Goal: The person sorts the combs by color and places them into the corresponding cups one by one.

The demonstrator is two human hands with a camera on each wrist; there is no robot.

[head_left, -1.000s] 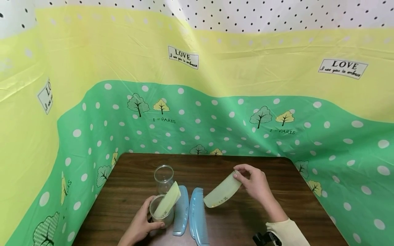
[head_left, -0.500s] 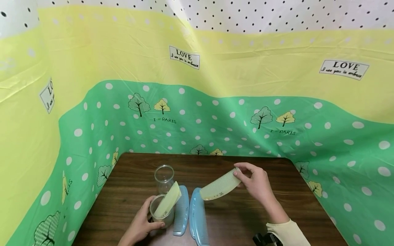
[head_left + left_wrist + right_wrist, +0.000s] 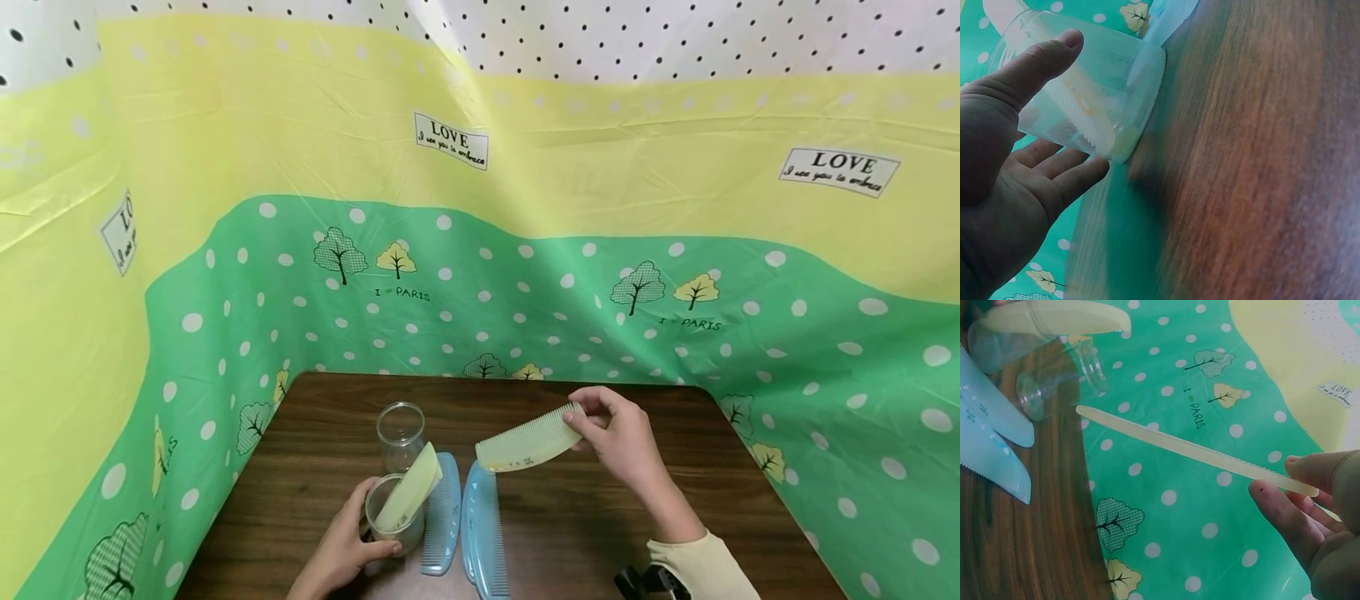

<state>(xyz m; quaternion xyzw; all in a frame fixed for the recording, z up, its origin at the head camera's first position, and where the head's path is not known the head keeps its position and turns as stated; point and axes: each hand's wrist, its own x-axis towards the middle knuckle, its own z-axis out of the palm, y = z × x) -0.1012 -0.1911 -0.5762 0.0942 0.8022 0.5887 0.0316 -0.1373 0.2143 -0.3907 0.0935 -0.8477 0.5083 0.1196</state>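
My left hand (image 3: 341,537) grips a clear jar (image 3: 411,537) standing on the table, thumb on the near side. A pale yellow comb (image 3: 412,487) leans inside the jar, its upper end poking out over the rim. In the left wrist view its teeth show through the jar wall (image 3: 1116,69). My right hand (image 3: 624,437) pinches another pale yellow comb (image 3: 528,443) by one end, between thumb and fingers. That comb is held in the air, teeth upward, its free end above the tops of the blue combs. Seen from the right wrist, the comb (image 3: 1179,447) appears edge-on.
A second clear jar (image 3: 400,442) stands just behind the gripped one. One blue comb (image 3: 442,517) lies beside the gripped jar; to its right, blue combs (image 3: 480,525) overlap on the brown wooden table (image 3: 600,517). A patterned curtain (image 3: 525,317) surrounds the table.
My right hand has raised its comb slightly and swung the free end left and away from me, turning it nearer level. The left hand and jar have stayed put.
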